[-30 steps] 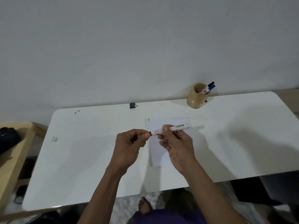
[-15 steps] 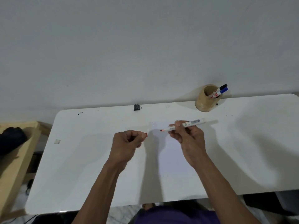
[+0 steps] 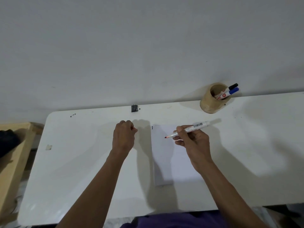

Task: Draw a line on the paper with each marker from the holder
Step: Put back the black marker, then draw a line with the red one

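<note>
White counter (image 3: pixel 246 145), set against a pale wall. Paper (image 3: pixel 164 155) flat at centre, short black stroke (image 3: pixel 152 127) at its far left corner. Right hand (image 3: pixel 194 142) closed around uncapped red marker (image 3: pixel 189 130), red tip over the paper's upper part; contact not discernible. Left hand (image 3: pixel 124 137) fisted beside the paper's left edge, red cap (image 3: pixel 135 128) barely showing at fingertips. Wooden holder (image 3: pixel 212 101) far right by wall, black marker (image 3: pixel 232 86) and blue marker (image 3: pixel 230 92) leaning inside.

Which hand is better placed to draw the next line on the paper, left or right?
Right. The right hand already grips the uncapped red marker with its tip over the paper. The left hand is closed beside the sheet, apparently around the red cap.
</note>
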The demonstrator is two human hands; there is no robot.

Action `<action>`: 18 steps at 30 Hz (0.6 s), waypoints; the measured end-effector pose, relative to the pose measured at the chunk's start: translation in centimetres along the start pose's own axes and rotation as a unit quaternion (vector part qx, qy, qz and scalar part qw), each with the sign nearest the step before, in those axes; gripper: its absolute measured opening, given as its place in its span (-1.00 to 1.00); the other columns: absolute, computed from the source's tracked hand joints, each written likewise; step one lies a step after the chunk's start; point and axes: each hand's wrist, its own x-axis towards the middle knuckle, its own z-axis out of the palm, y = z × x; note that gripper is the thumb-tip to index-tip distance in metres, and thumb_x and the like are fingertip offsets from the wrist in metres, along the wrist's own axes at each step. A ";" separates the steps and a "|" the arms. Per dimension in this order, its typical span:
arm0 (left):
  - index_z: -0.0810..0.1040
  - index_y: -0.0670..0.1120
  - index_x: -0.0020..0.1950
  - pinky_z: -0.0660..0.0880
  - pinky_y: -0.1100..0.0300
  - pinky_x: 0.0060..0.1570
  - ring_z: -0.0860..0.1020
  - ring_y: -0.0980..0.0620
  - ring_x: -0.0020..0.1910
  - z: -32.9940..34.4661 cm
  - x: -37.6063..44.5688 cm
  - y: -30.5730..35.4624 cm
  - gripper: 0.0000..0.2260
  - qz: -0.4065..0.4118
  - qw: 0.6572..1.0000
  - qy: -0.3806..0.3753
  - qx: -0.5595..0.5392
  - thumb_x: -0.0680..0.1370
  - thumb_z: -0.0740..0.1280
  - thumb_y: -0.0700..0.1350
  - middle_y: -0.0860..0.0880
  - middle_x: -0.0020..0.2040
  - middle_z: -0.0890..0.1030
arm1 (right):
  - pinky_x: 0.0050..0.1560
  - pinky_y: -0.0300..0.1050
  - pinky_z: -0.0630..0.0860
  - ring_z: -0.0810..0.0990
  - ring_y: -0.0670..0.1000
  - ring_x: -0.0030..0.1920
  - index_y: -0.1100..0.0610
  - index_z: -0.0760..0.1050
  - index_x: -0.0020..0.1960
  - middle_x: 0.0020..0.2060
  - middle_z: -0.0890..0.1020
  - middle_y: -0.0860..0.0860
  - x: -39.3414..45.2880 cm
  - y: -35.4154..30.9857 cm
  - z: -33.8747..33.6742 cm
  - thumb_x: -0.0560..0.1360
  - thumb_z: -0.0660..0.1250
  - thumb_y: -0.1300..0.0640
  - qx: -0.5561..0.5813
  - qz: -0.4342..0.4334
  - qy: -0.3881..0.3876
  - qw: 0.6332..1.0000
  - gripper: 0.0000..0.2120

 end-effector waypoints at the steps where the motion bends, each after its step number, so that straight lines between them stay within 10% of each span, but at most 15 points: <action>1: 0.59 -0.29 -0.04 0.43 0.01 -0.14 0.55 -0.24 -0.06 0.1 0.1 0.0 -0.90 0.000 1.000 -0.003 0.004 0.56 0.38 -0.25 -0.24 -0.07 0.58 | -0.17 -0.15 0.64 0.72 0.03 -0.20 0.27 0.63 0.00 -0.16 0.75 0.14 0.1 0.1 0.0 0.56 0.44 0.19 -0.004 0.000 -0.001 1.000 -0.88; 7: 0.60 -0.18 0.18 0.52 -0.06 0.03 0.51 -0.18 0.20 -0.1 -0.4 0.1 -0.73 -0.016 0.999 -0.008 0.028 0.54 0.43 -0.09 -0.16 0.11 0.58 | -0.23 -0.17 0.65 0.73 0.01 -0.25 0.27 0.64 -0.04 -0.25 0.74 0.11 0.3 0.3 0.3 0.46 0.54 0.24 -0.020 -0.010 0.001 1.000 -0.85; 12: 0.56 -0.09 0.18 0.48 -0.06 0.01 0.54 -0.19 0.09 -0.1 -5.3 0.2 -0.70 0.028 0.986 0.157 0.046 0.53 0.41 0.03 -0.11 0.05 0.62 | -0.26 -0.13 0.64 0.70 0.05 -0.29 0.30 0.61 -0.17 -0.27 0.73 0.14 0.9 0.6 0.6 0.32 0.62 0.34 -0.014 -0.048 0.005 0.999 -0.80; 18: 0.46 0.02 0.42 0.43 -0.13 0.30 0.48 -0.15 0.35 4.3 -8.9 -1.0 -0.58 0.200 0.973 0.030 0.109 0.61 0.22 0.14 -0.09 0.38 0.53 | -0.13 -0.03 0.66 0.74 0.15 -0.18 0.19 0.63 -0.16 -0.18 0.74 0.16 3.4 1.8 1.8 0.37 0.58 0.39 -0.071 -0.083 -0.046 0.993 -0.82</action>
